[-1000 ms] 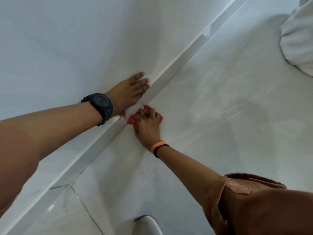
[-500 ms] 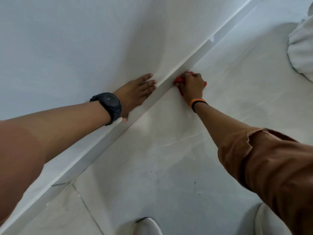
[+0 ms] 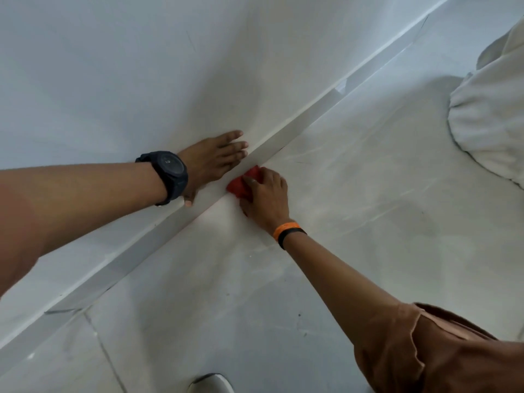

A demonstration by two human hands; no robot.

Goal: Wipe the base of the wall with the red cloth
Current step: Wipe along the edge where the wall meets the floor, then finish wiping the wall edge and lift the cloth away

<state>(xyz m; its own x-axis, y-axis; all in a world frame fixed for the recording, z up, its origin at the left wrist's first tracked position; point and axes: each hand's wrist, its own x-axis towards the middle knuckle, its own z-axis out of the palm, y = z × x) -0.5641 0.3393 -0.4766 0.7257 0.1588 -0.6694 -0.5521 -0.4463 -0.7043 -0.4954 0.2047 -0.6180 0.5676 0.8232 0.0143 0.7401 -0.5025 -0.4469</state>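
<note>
A white skirting strip (image 3: 309,114) runs along the base of the white wall (image 3: 141,66), from lower left to upper right. My right hand (image 3: 265,194) presses a bunched red cloth (image 3: 245,182) against the strip where it meets the floor. Only part of the cloth shows past my fingers. My left hand (image 3: 215,158), with a black watch on its wrist, lies flat on the wall just above the strip, fingers together, holding nothing. The two hands are close, on either side of the strip.
The floor is pale marble tile (image 3: 368,222) with a grout line at lower left. A white rounded cushion-like object (image 3: 493,120) sits on the floor at the right edge. The tip of a white shoe (image 3: 211,384) shows at the bottom.
My right hand slid the red cloth up along the strip, then back down toward my left hand. The left hand stayed planted on the wall.
</note>
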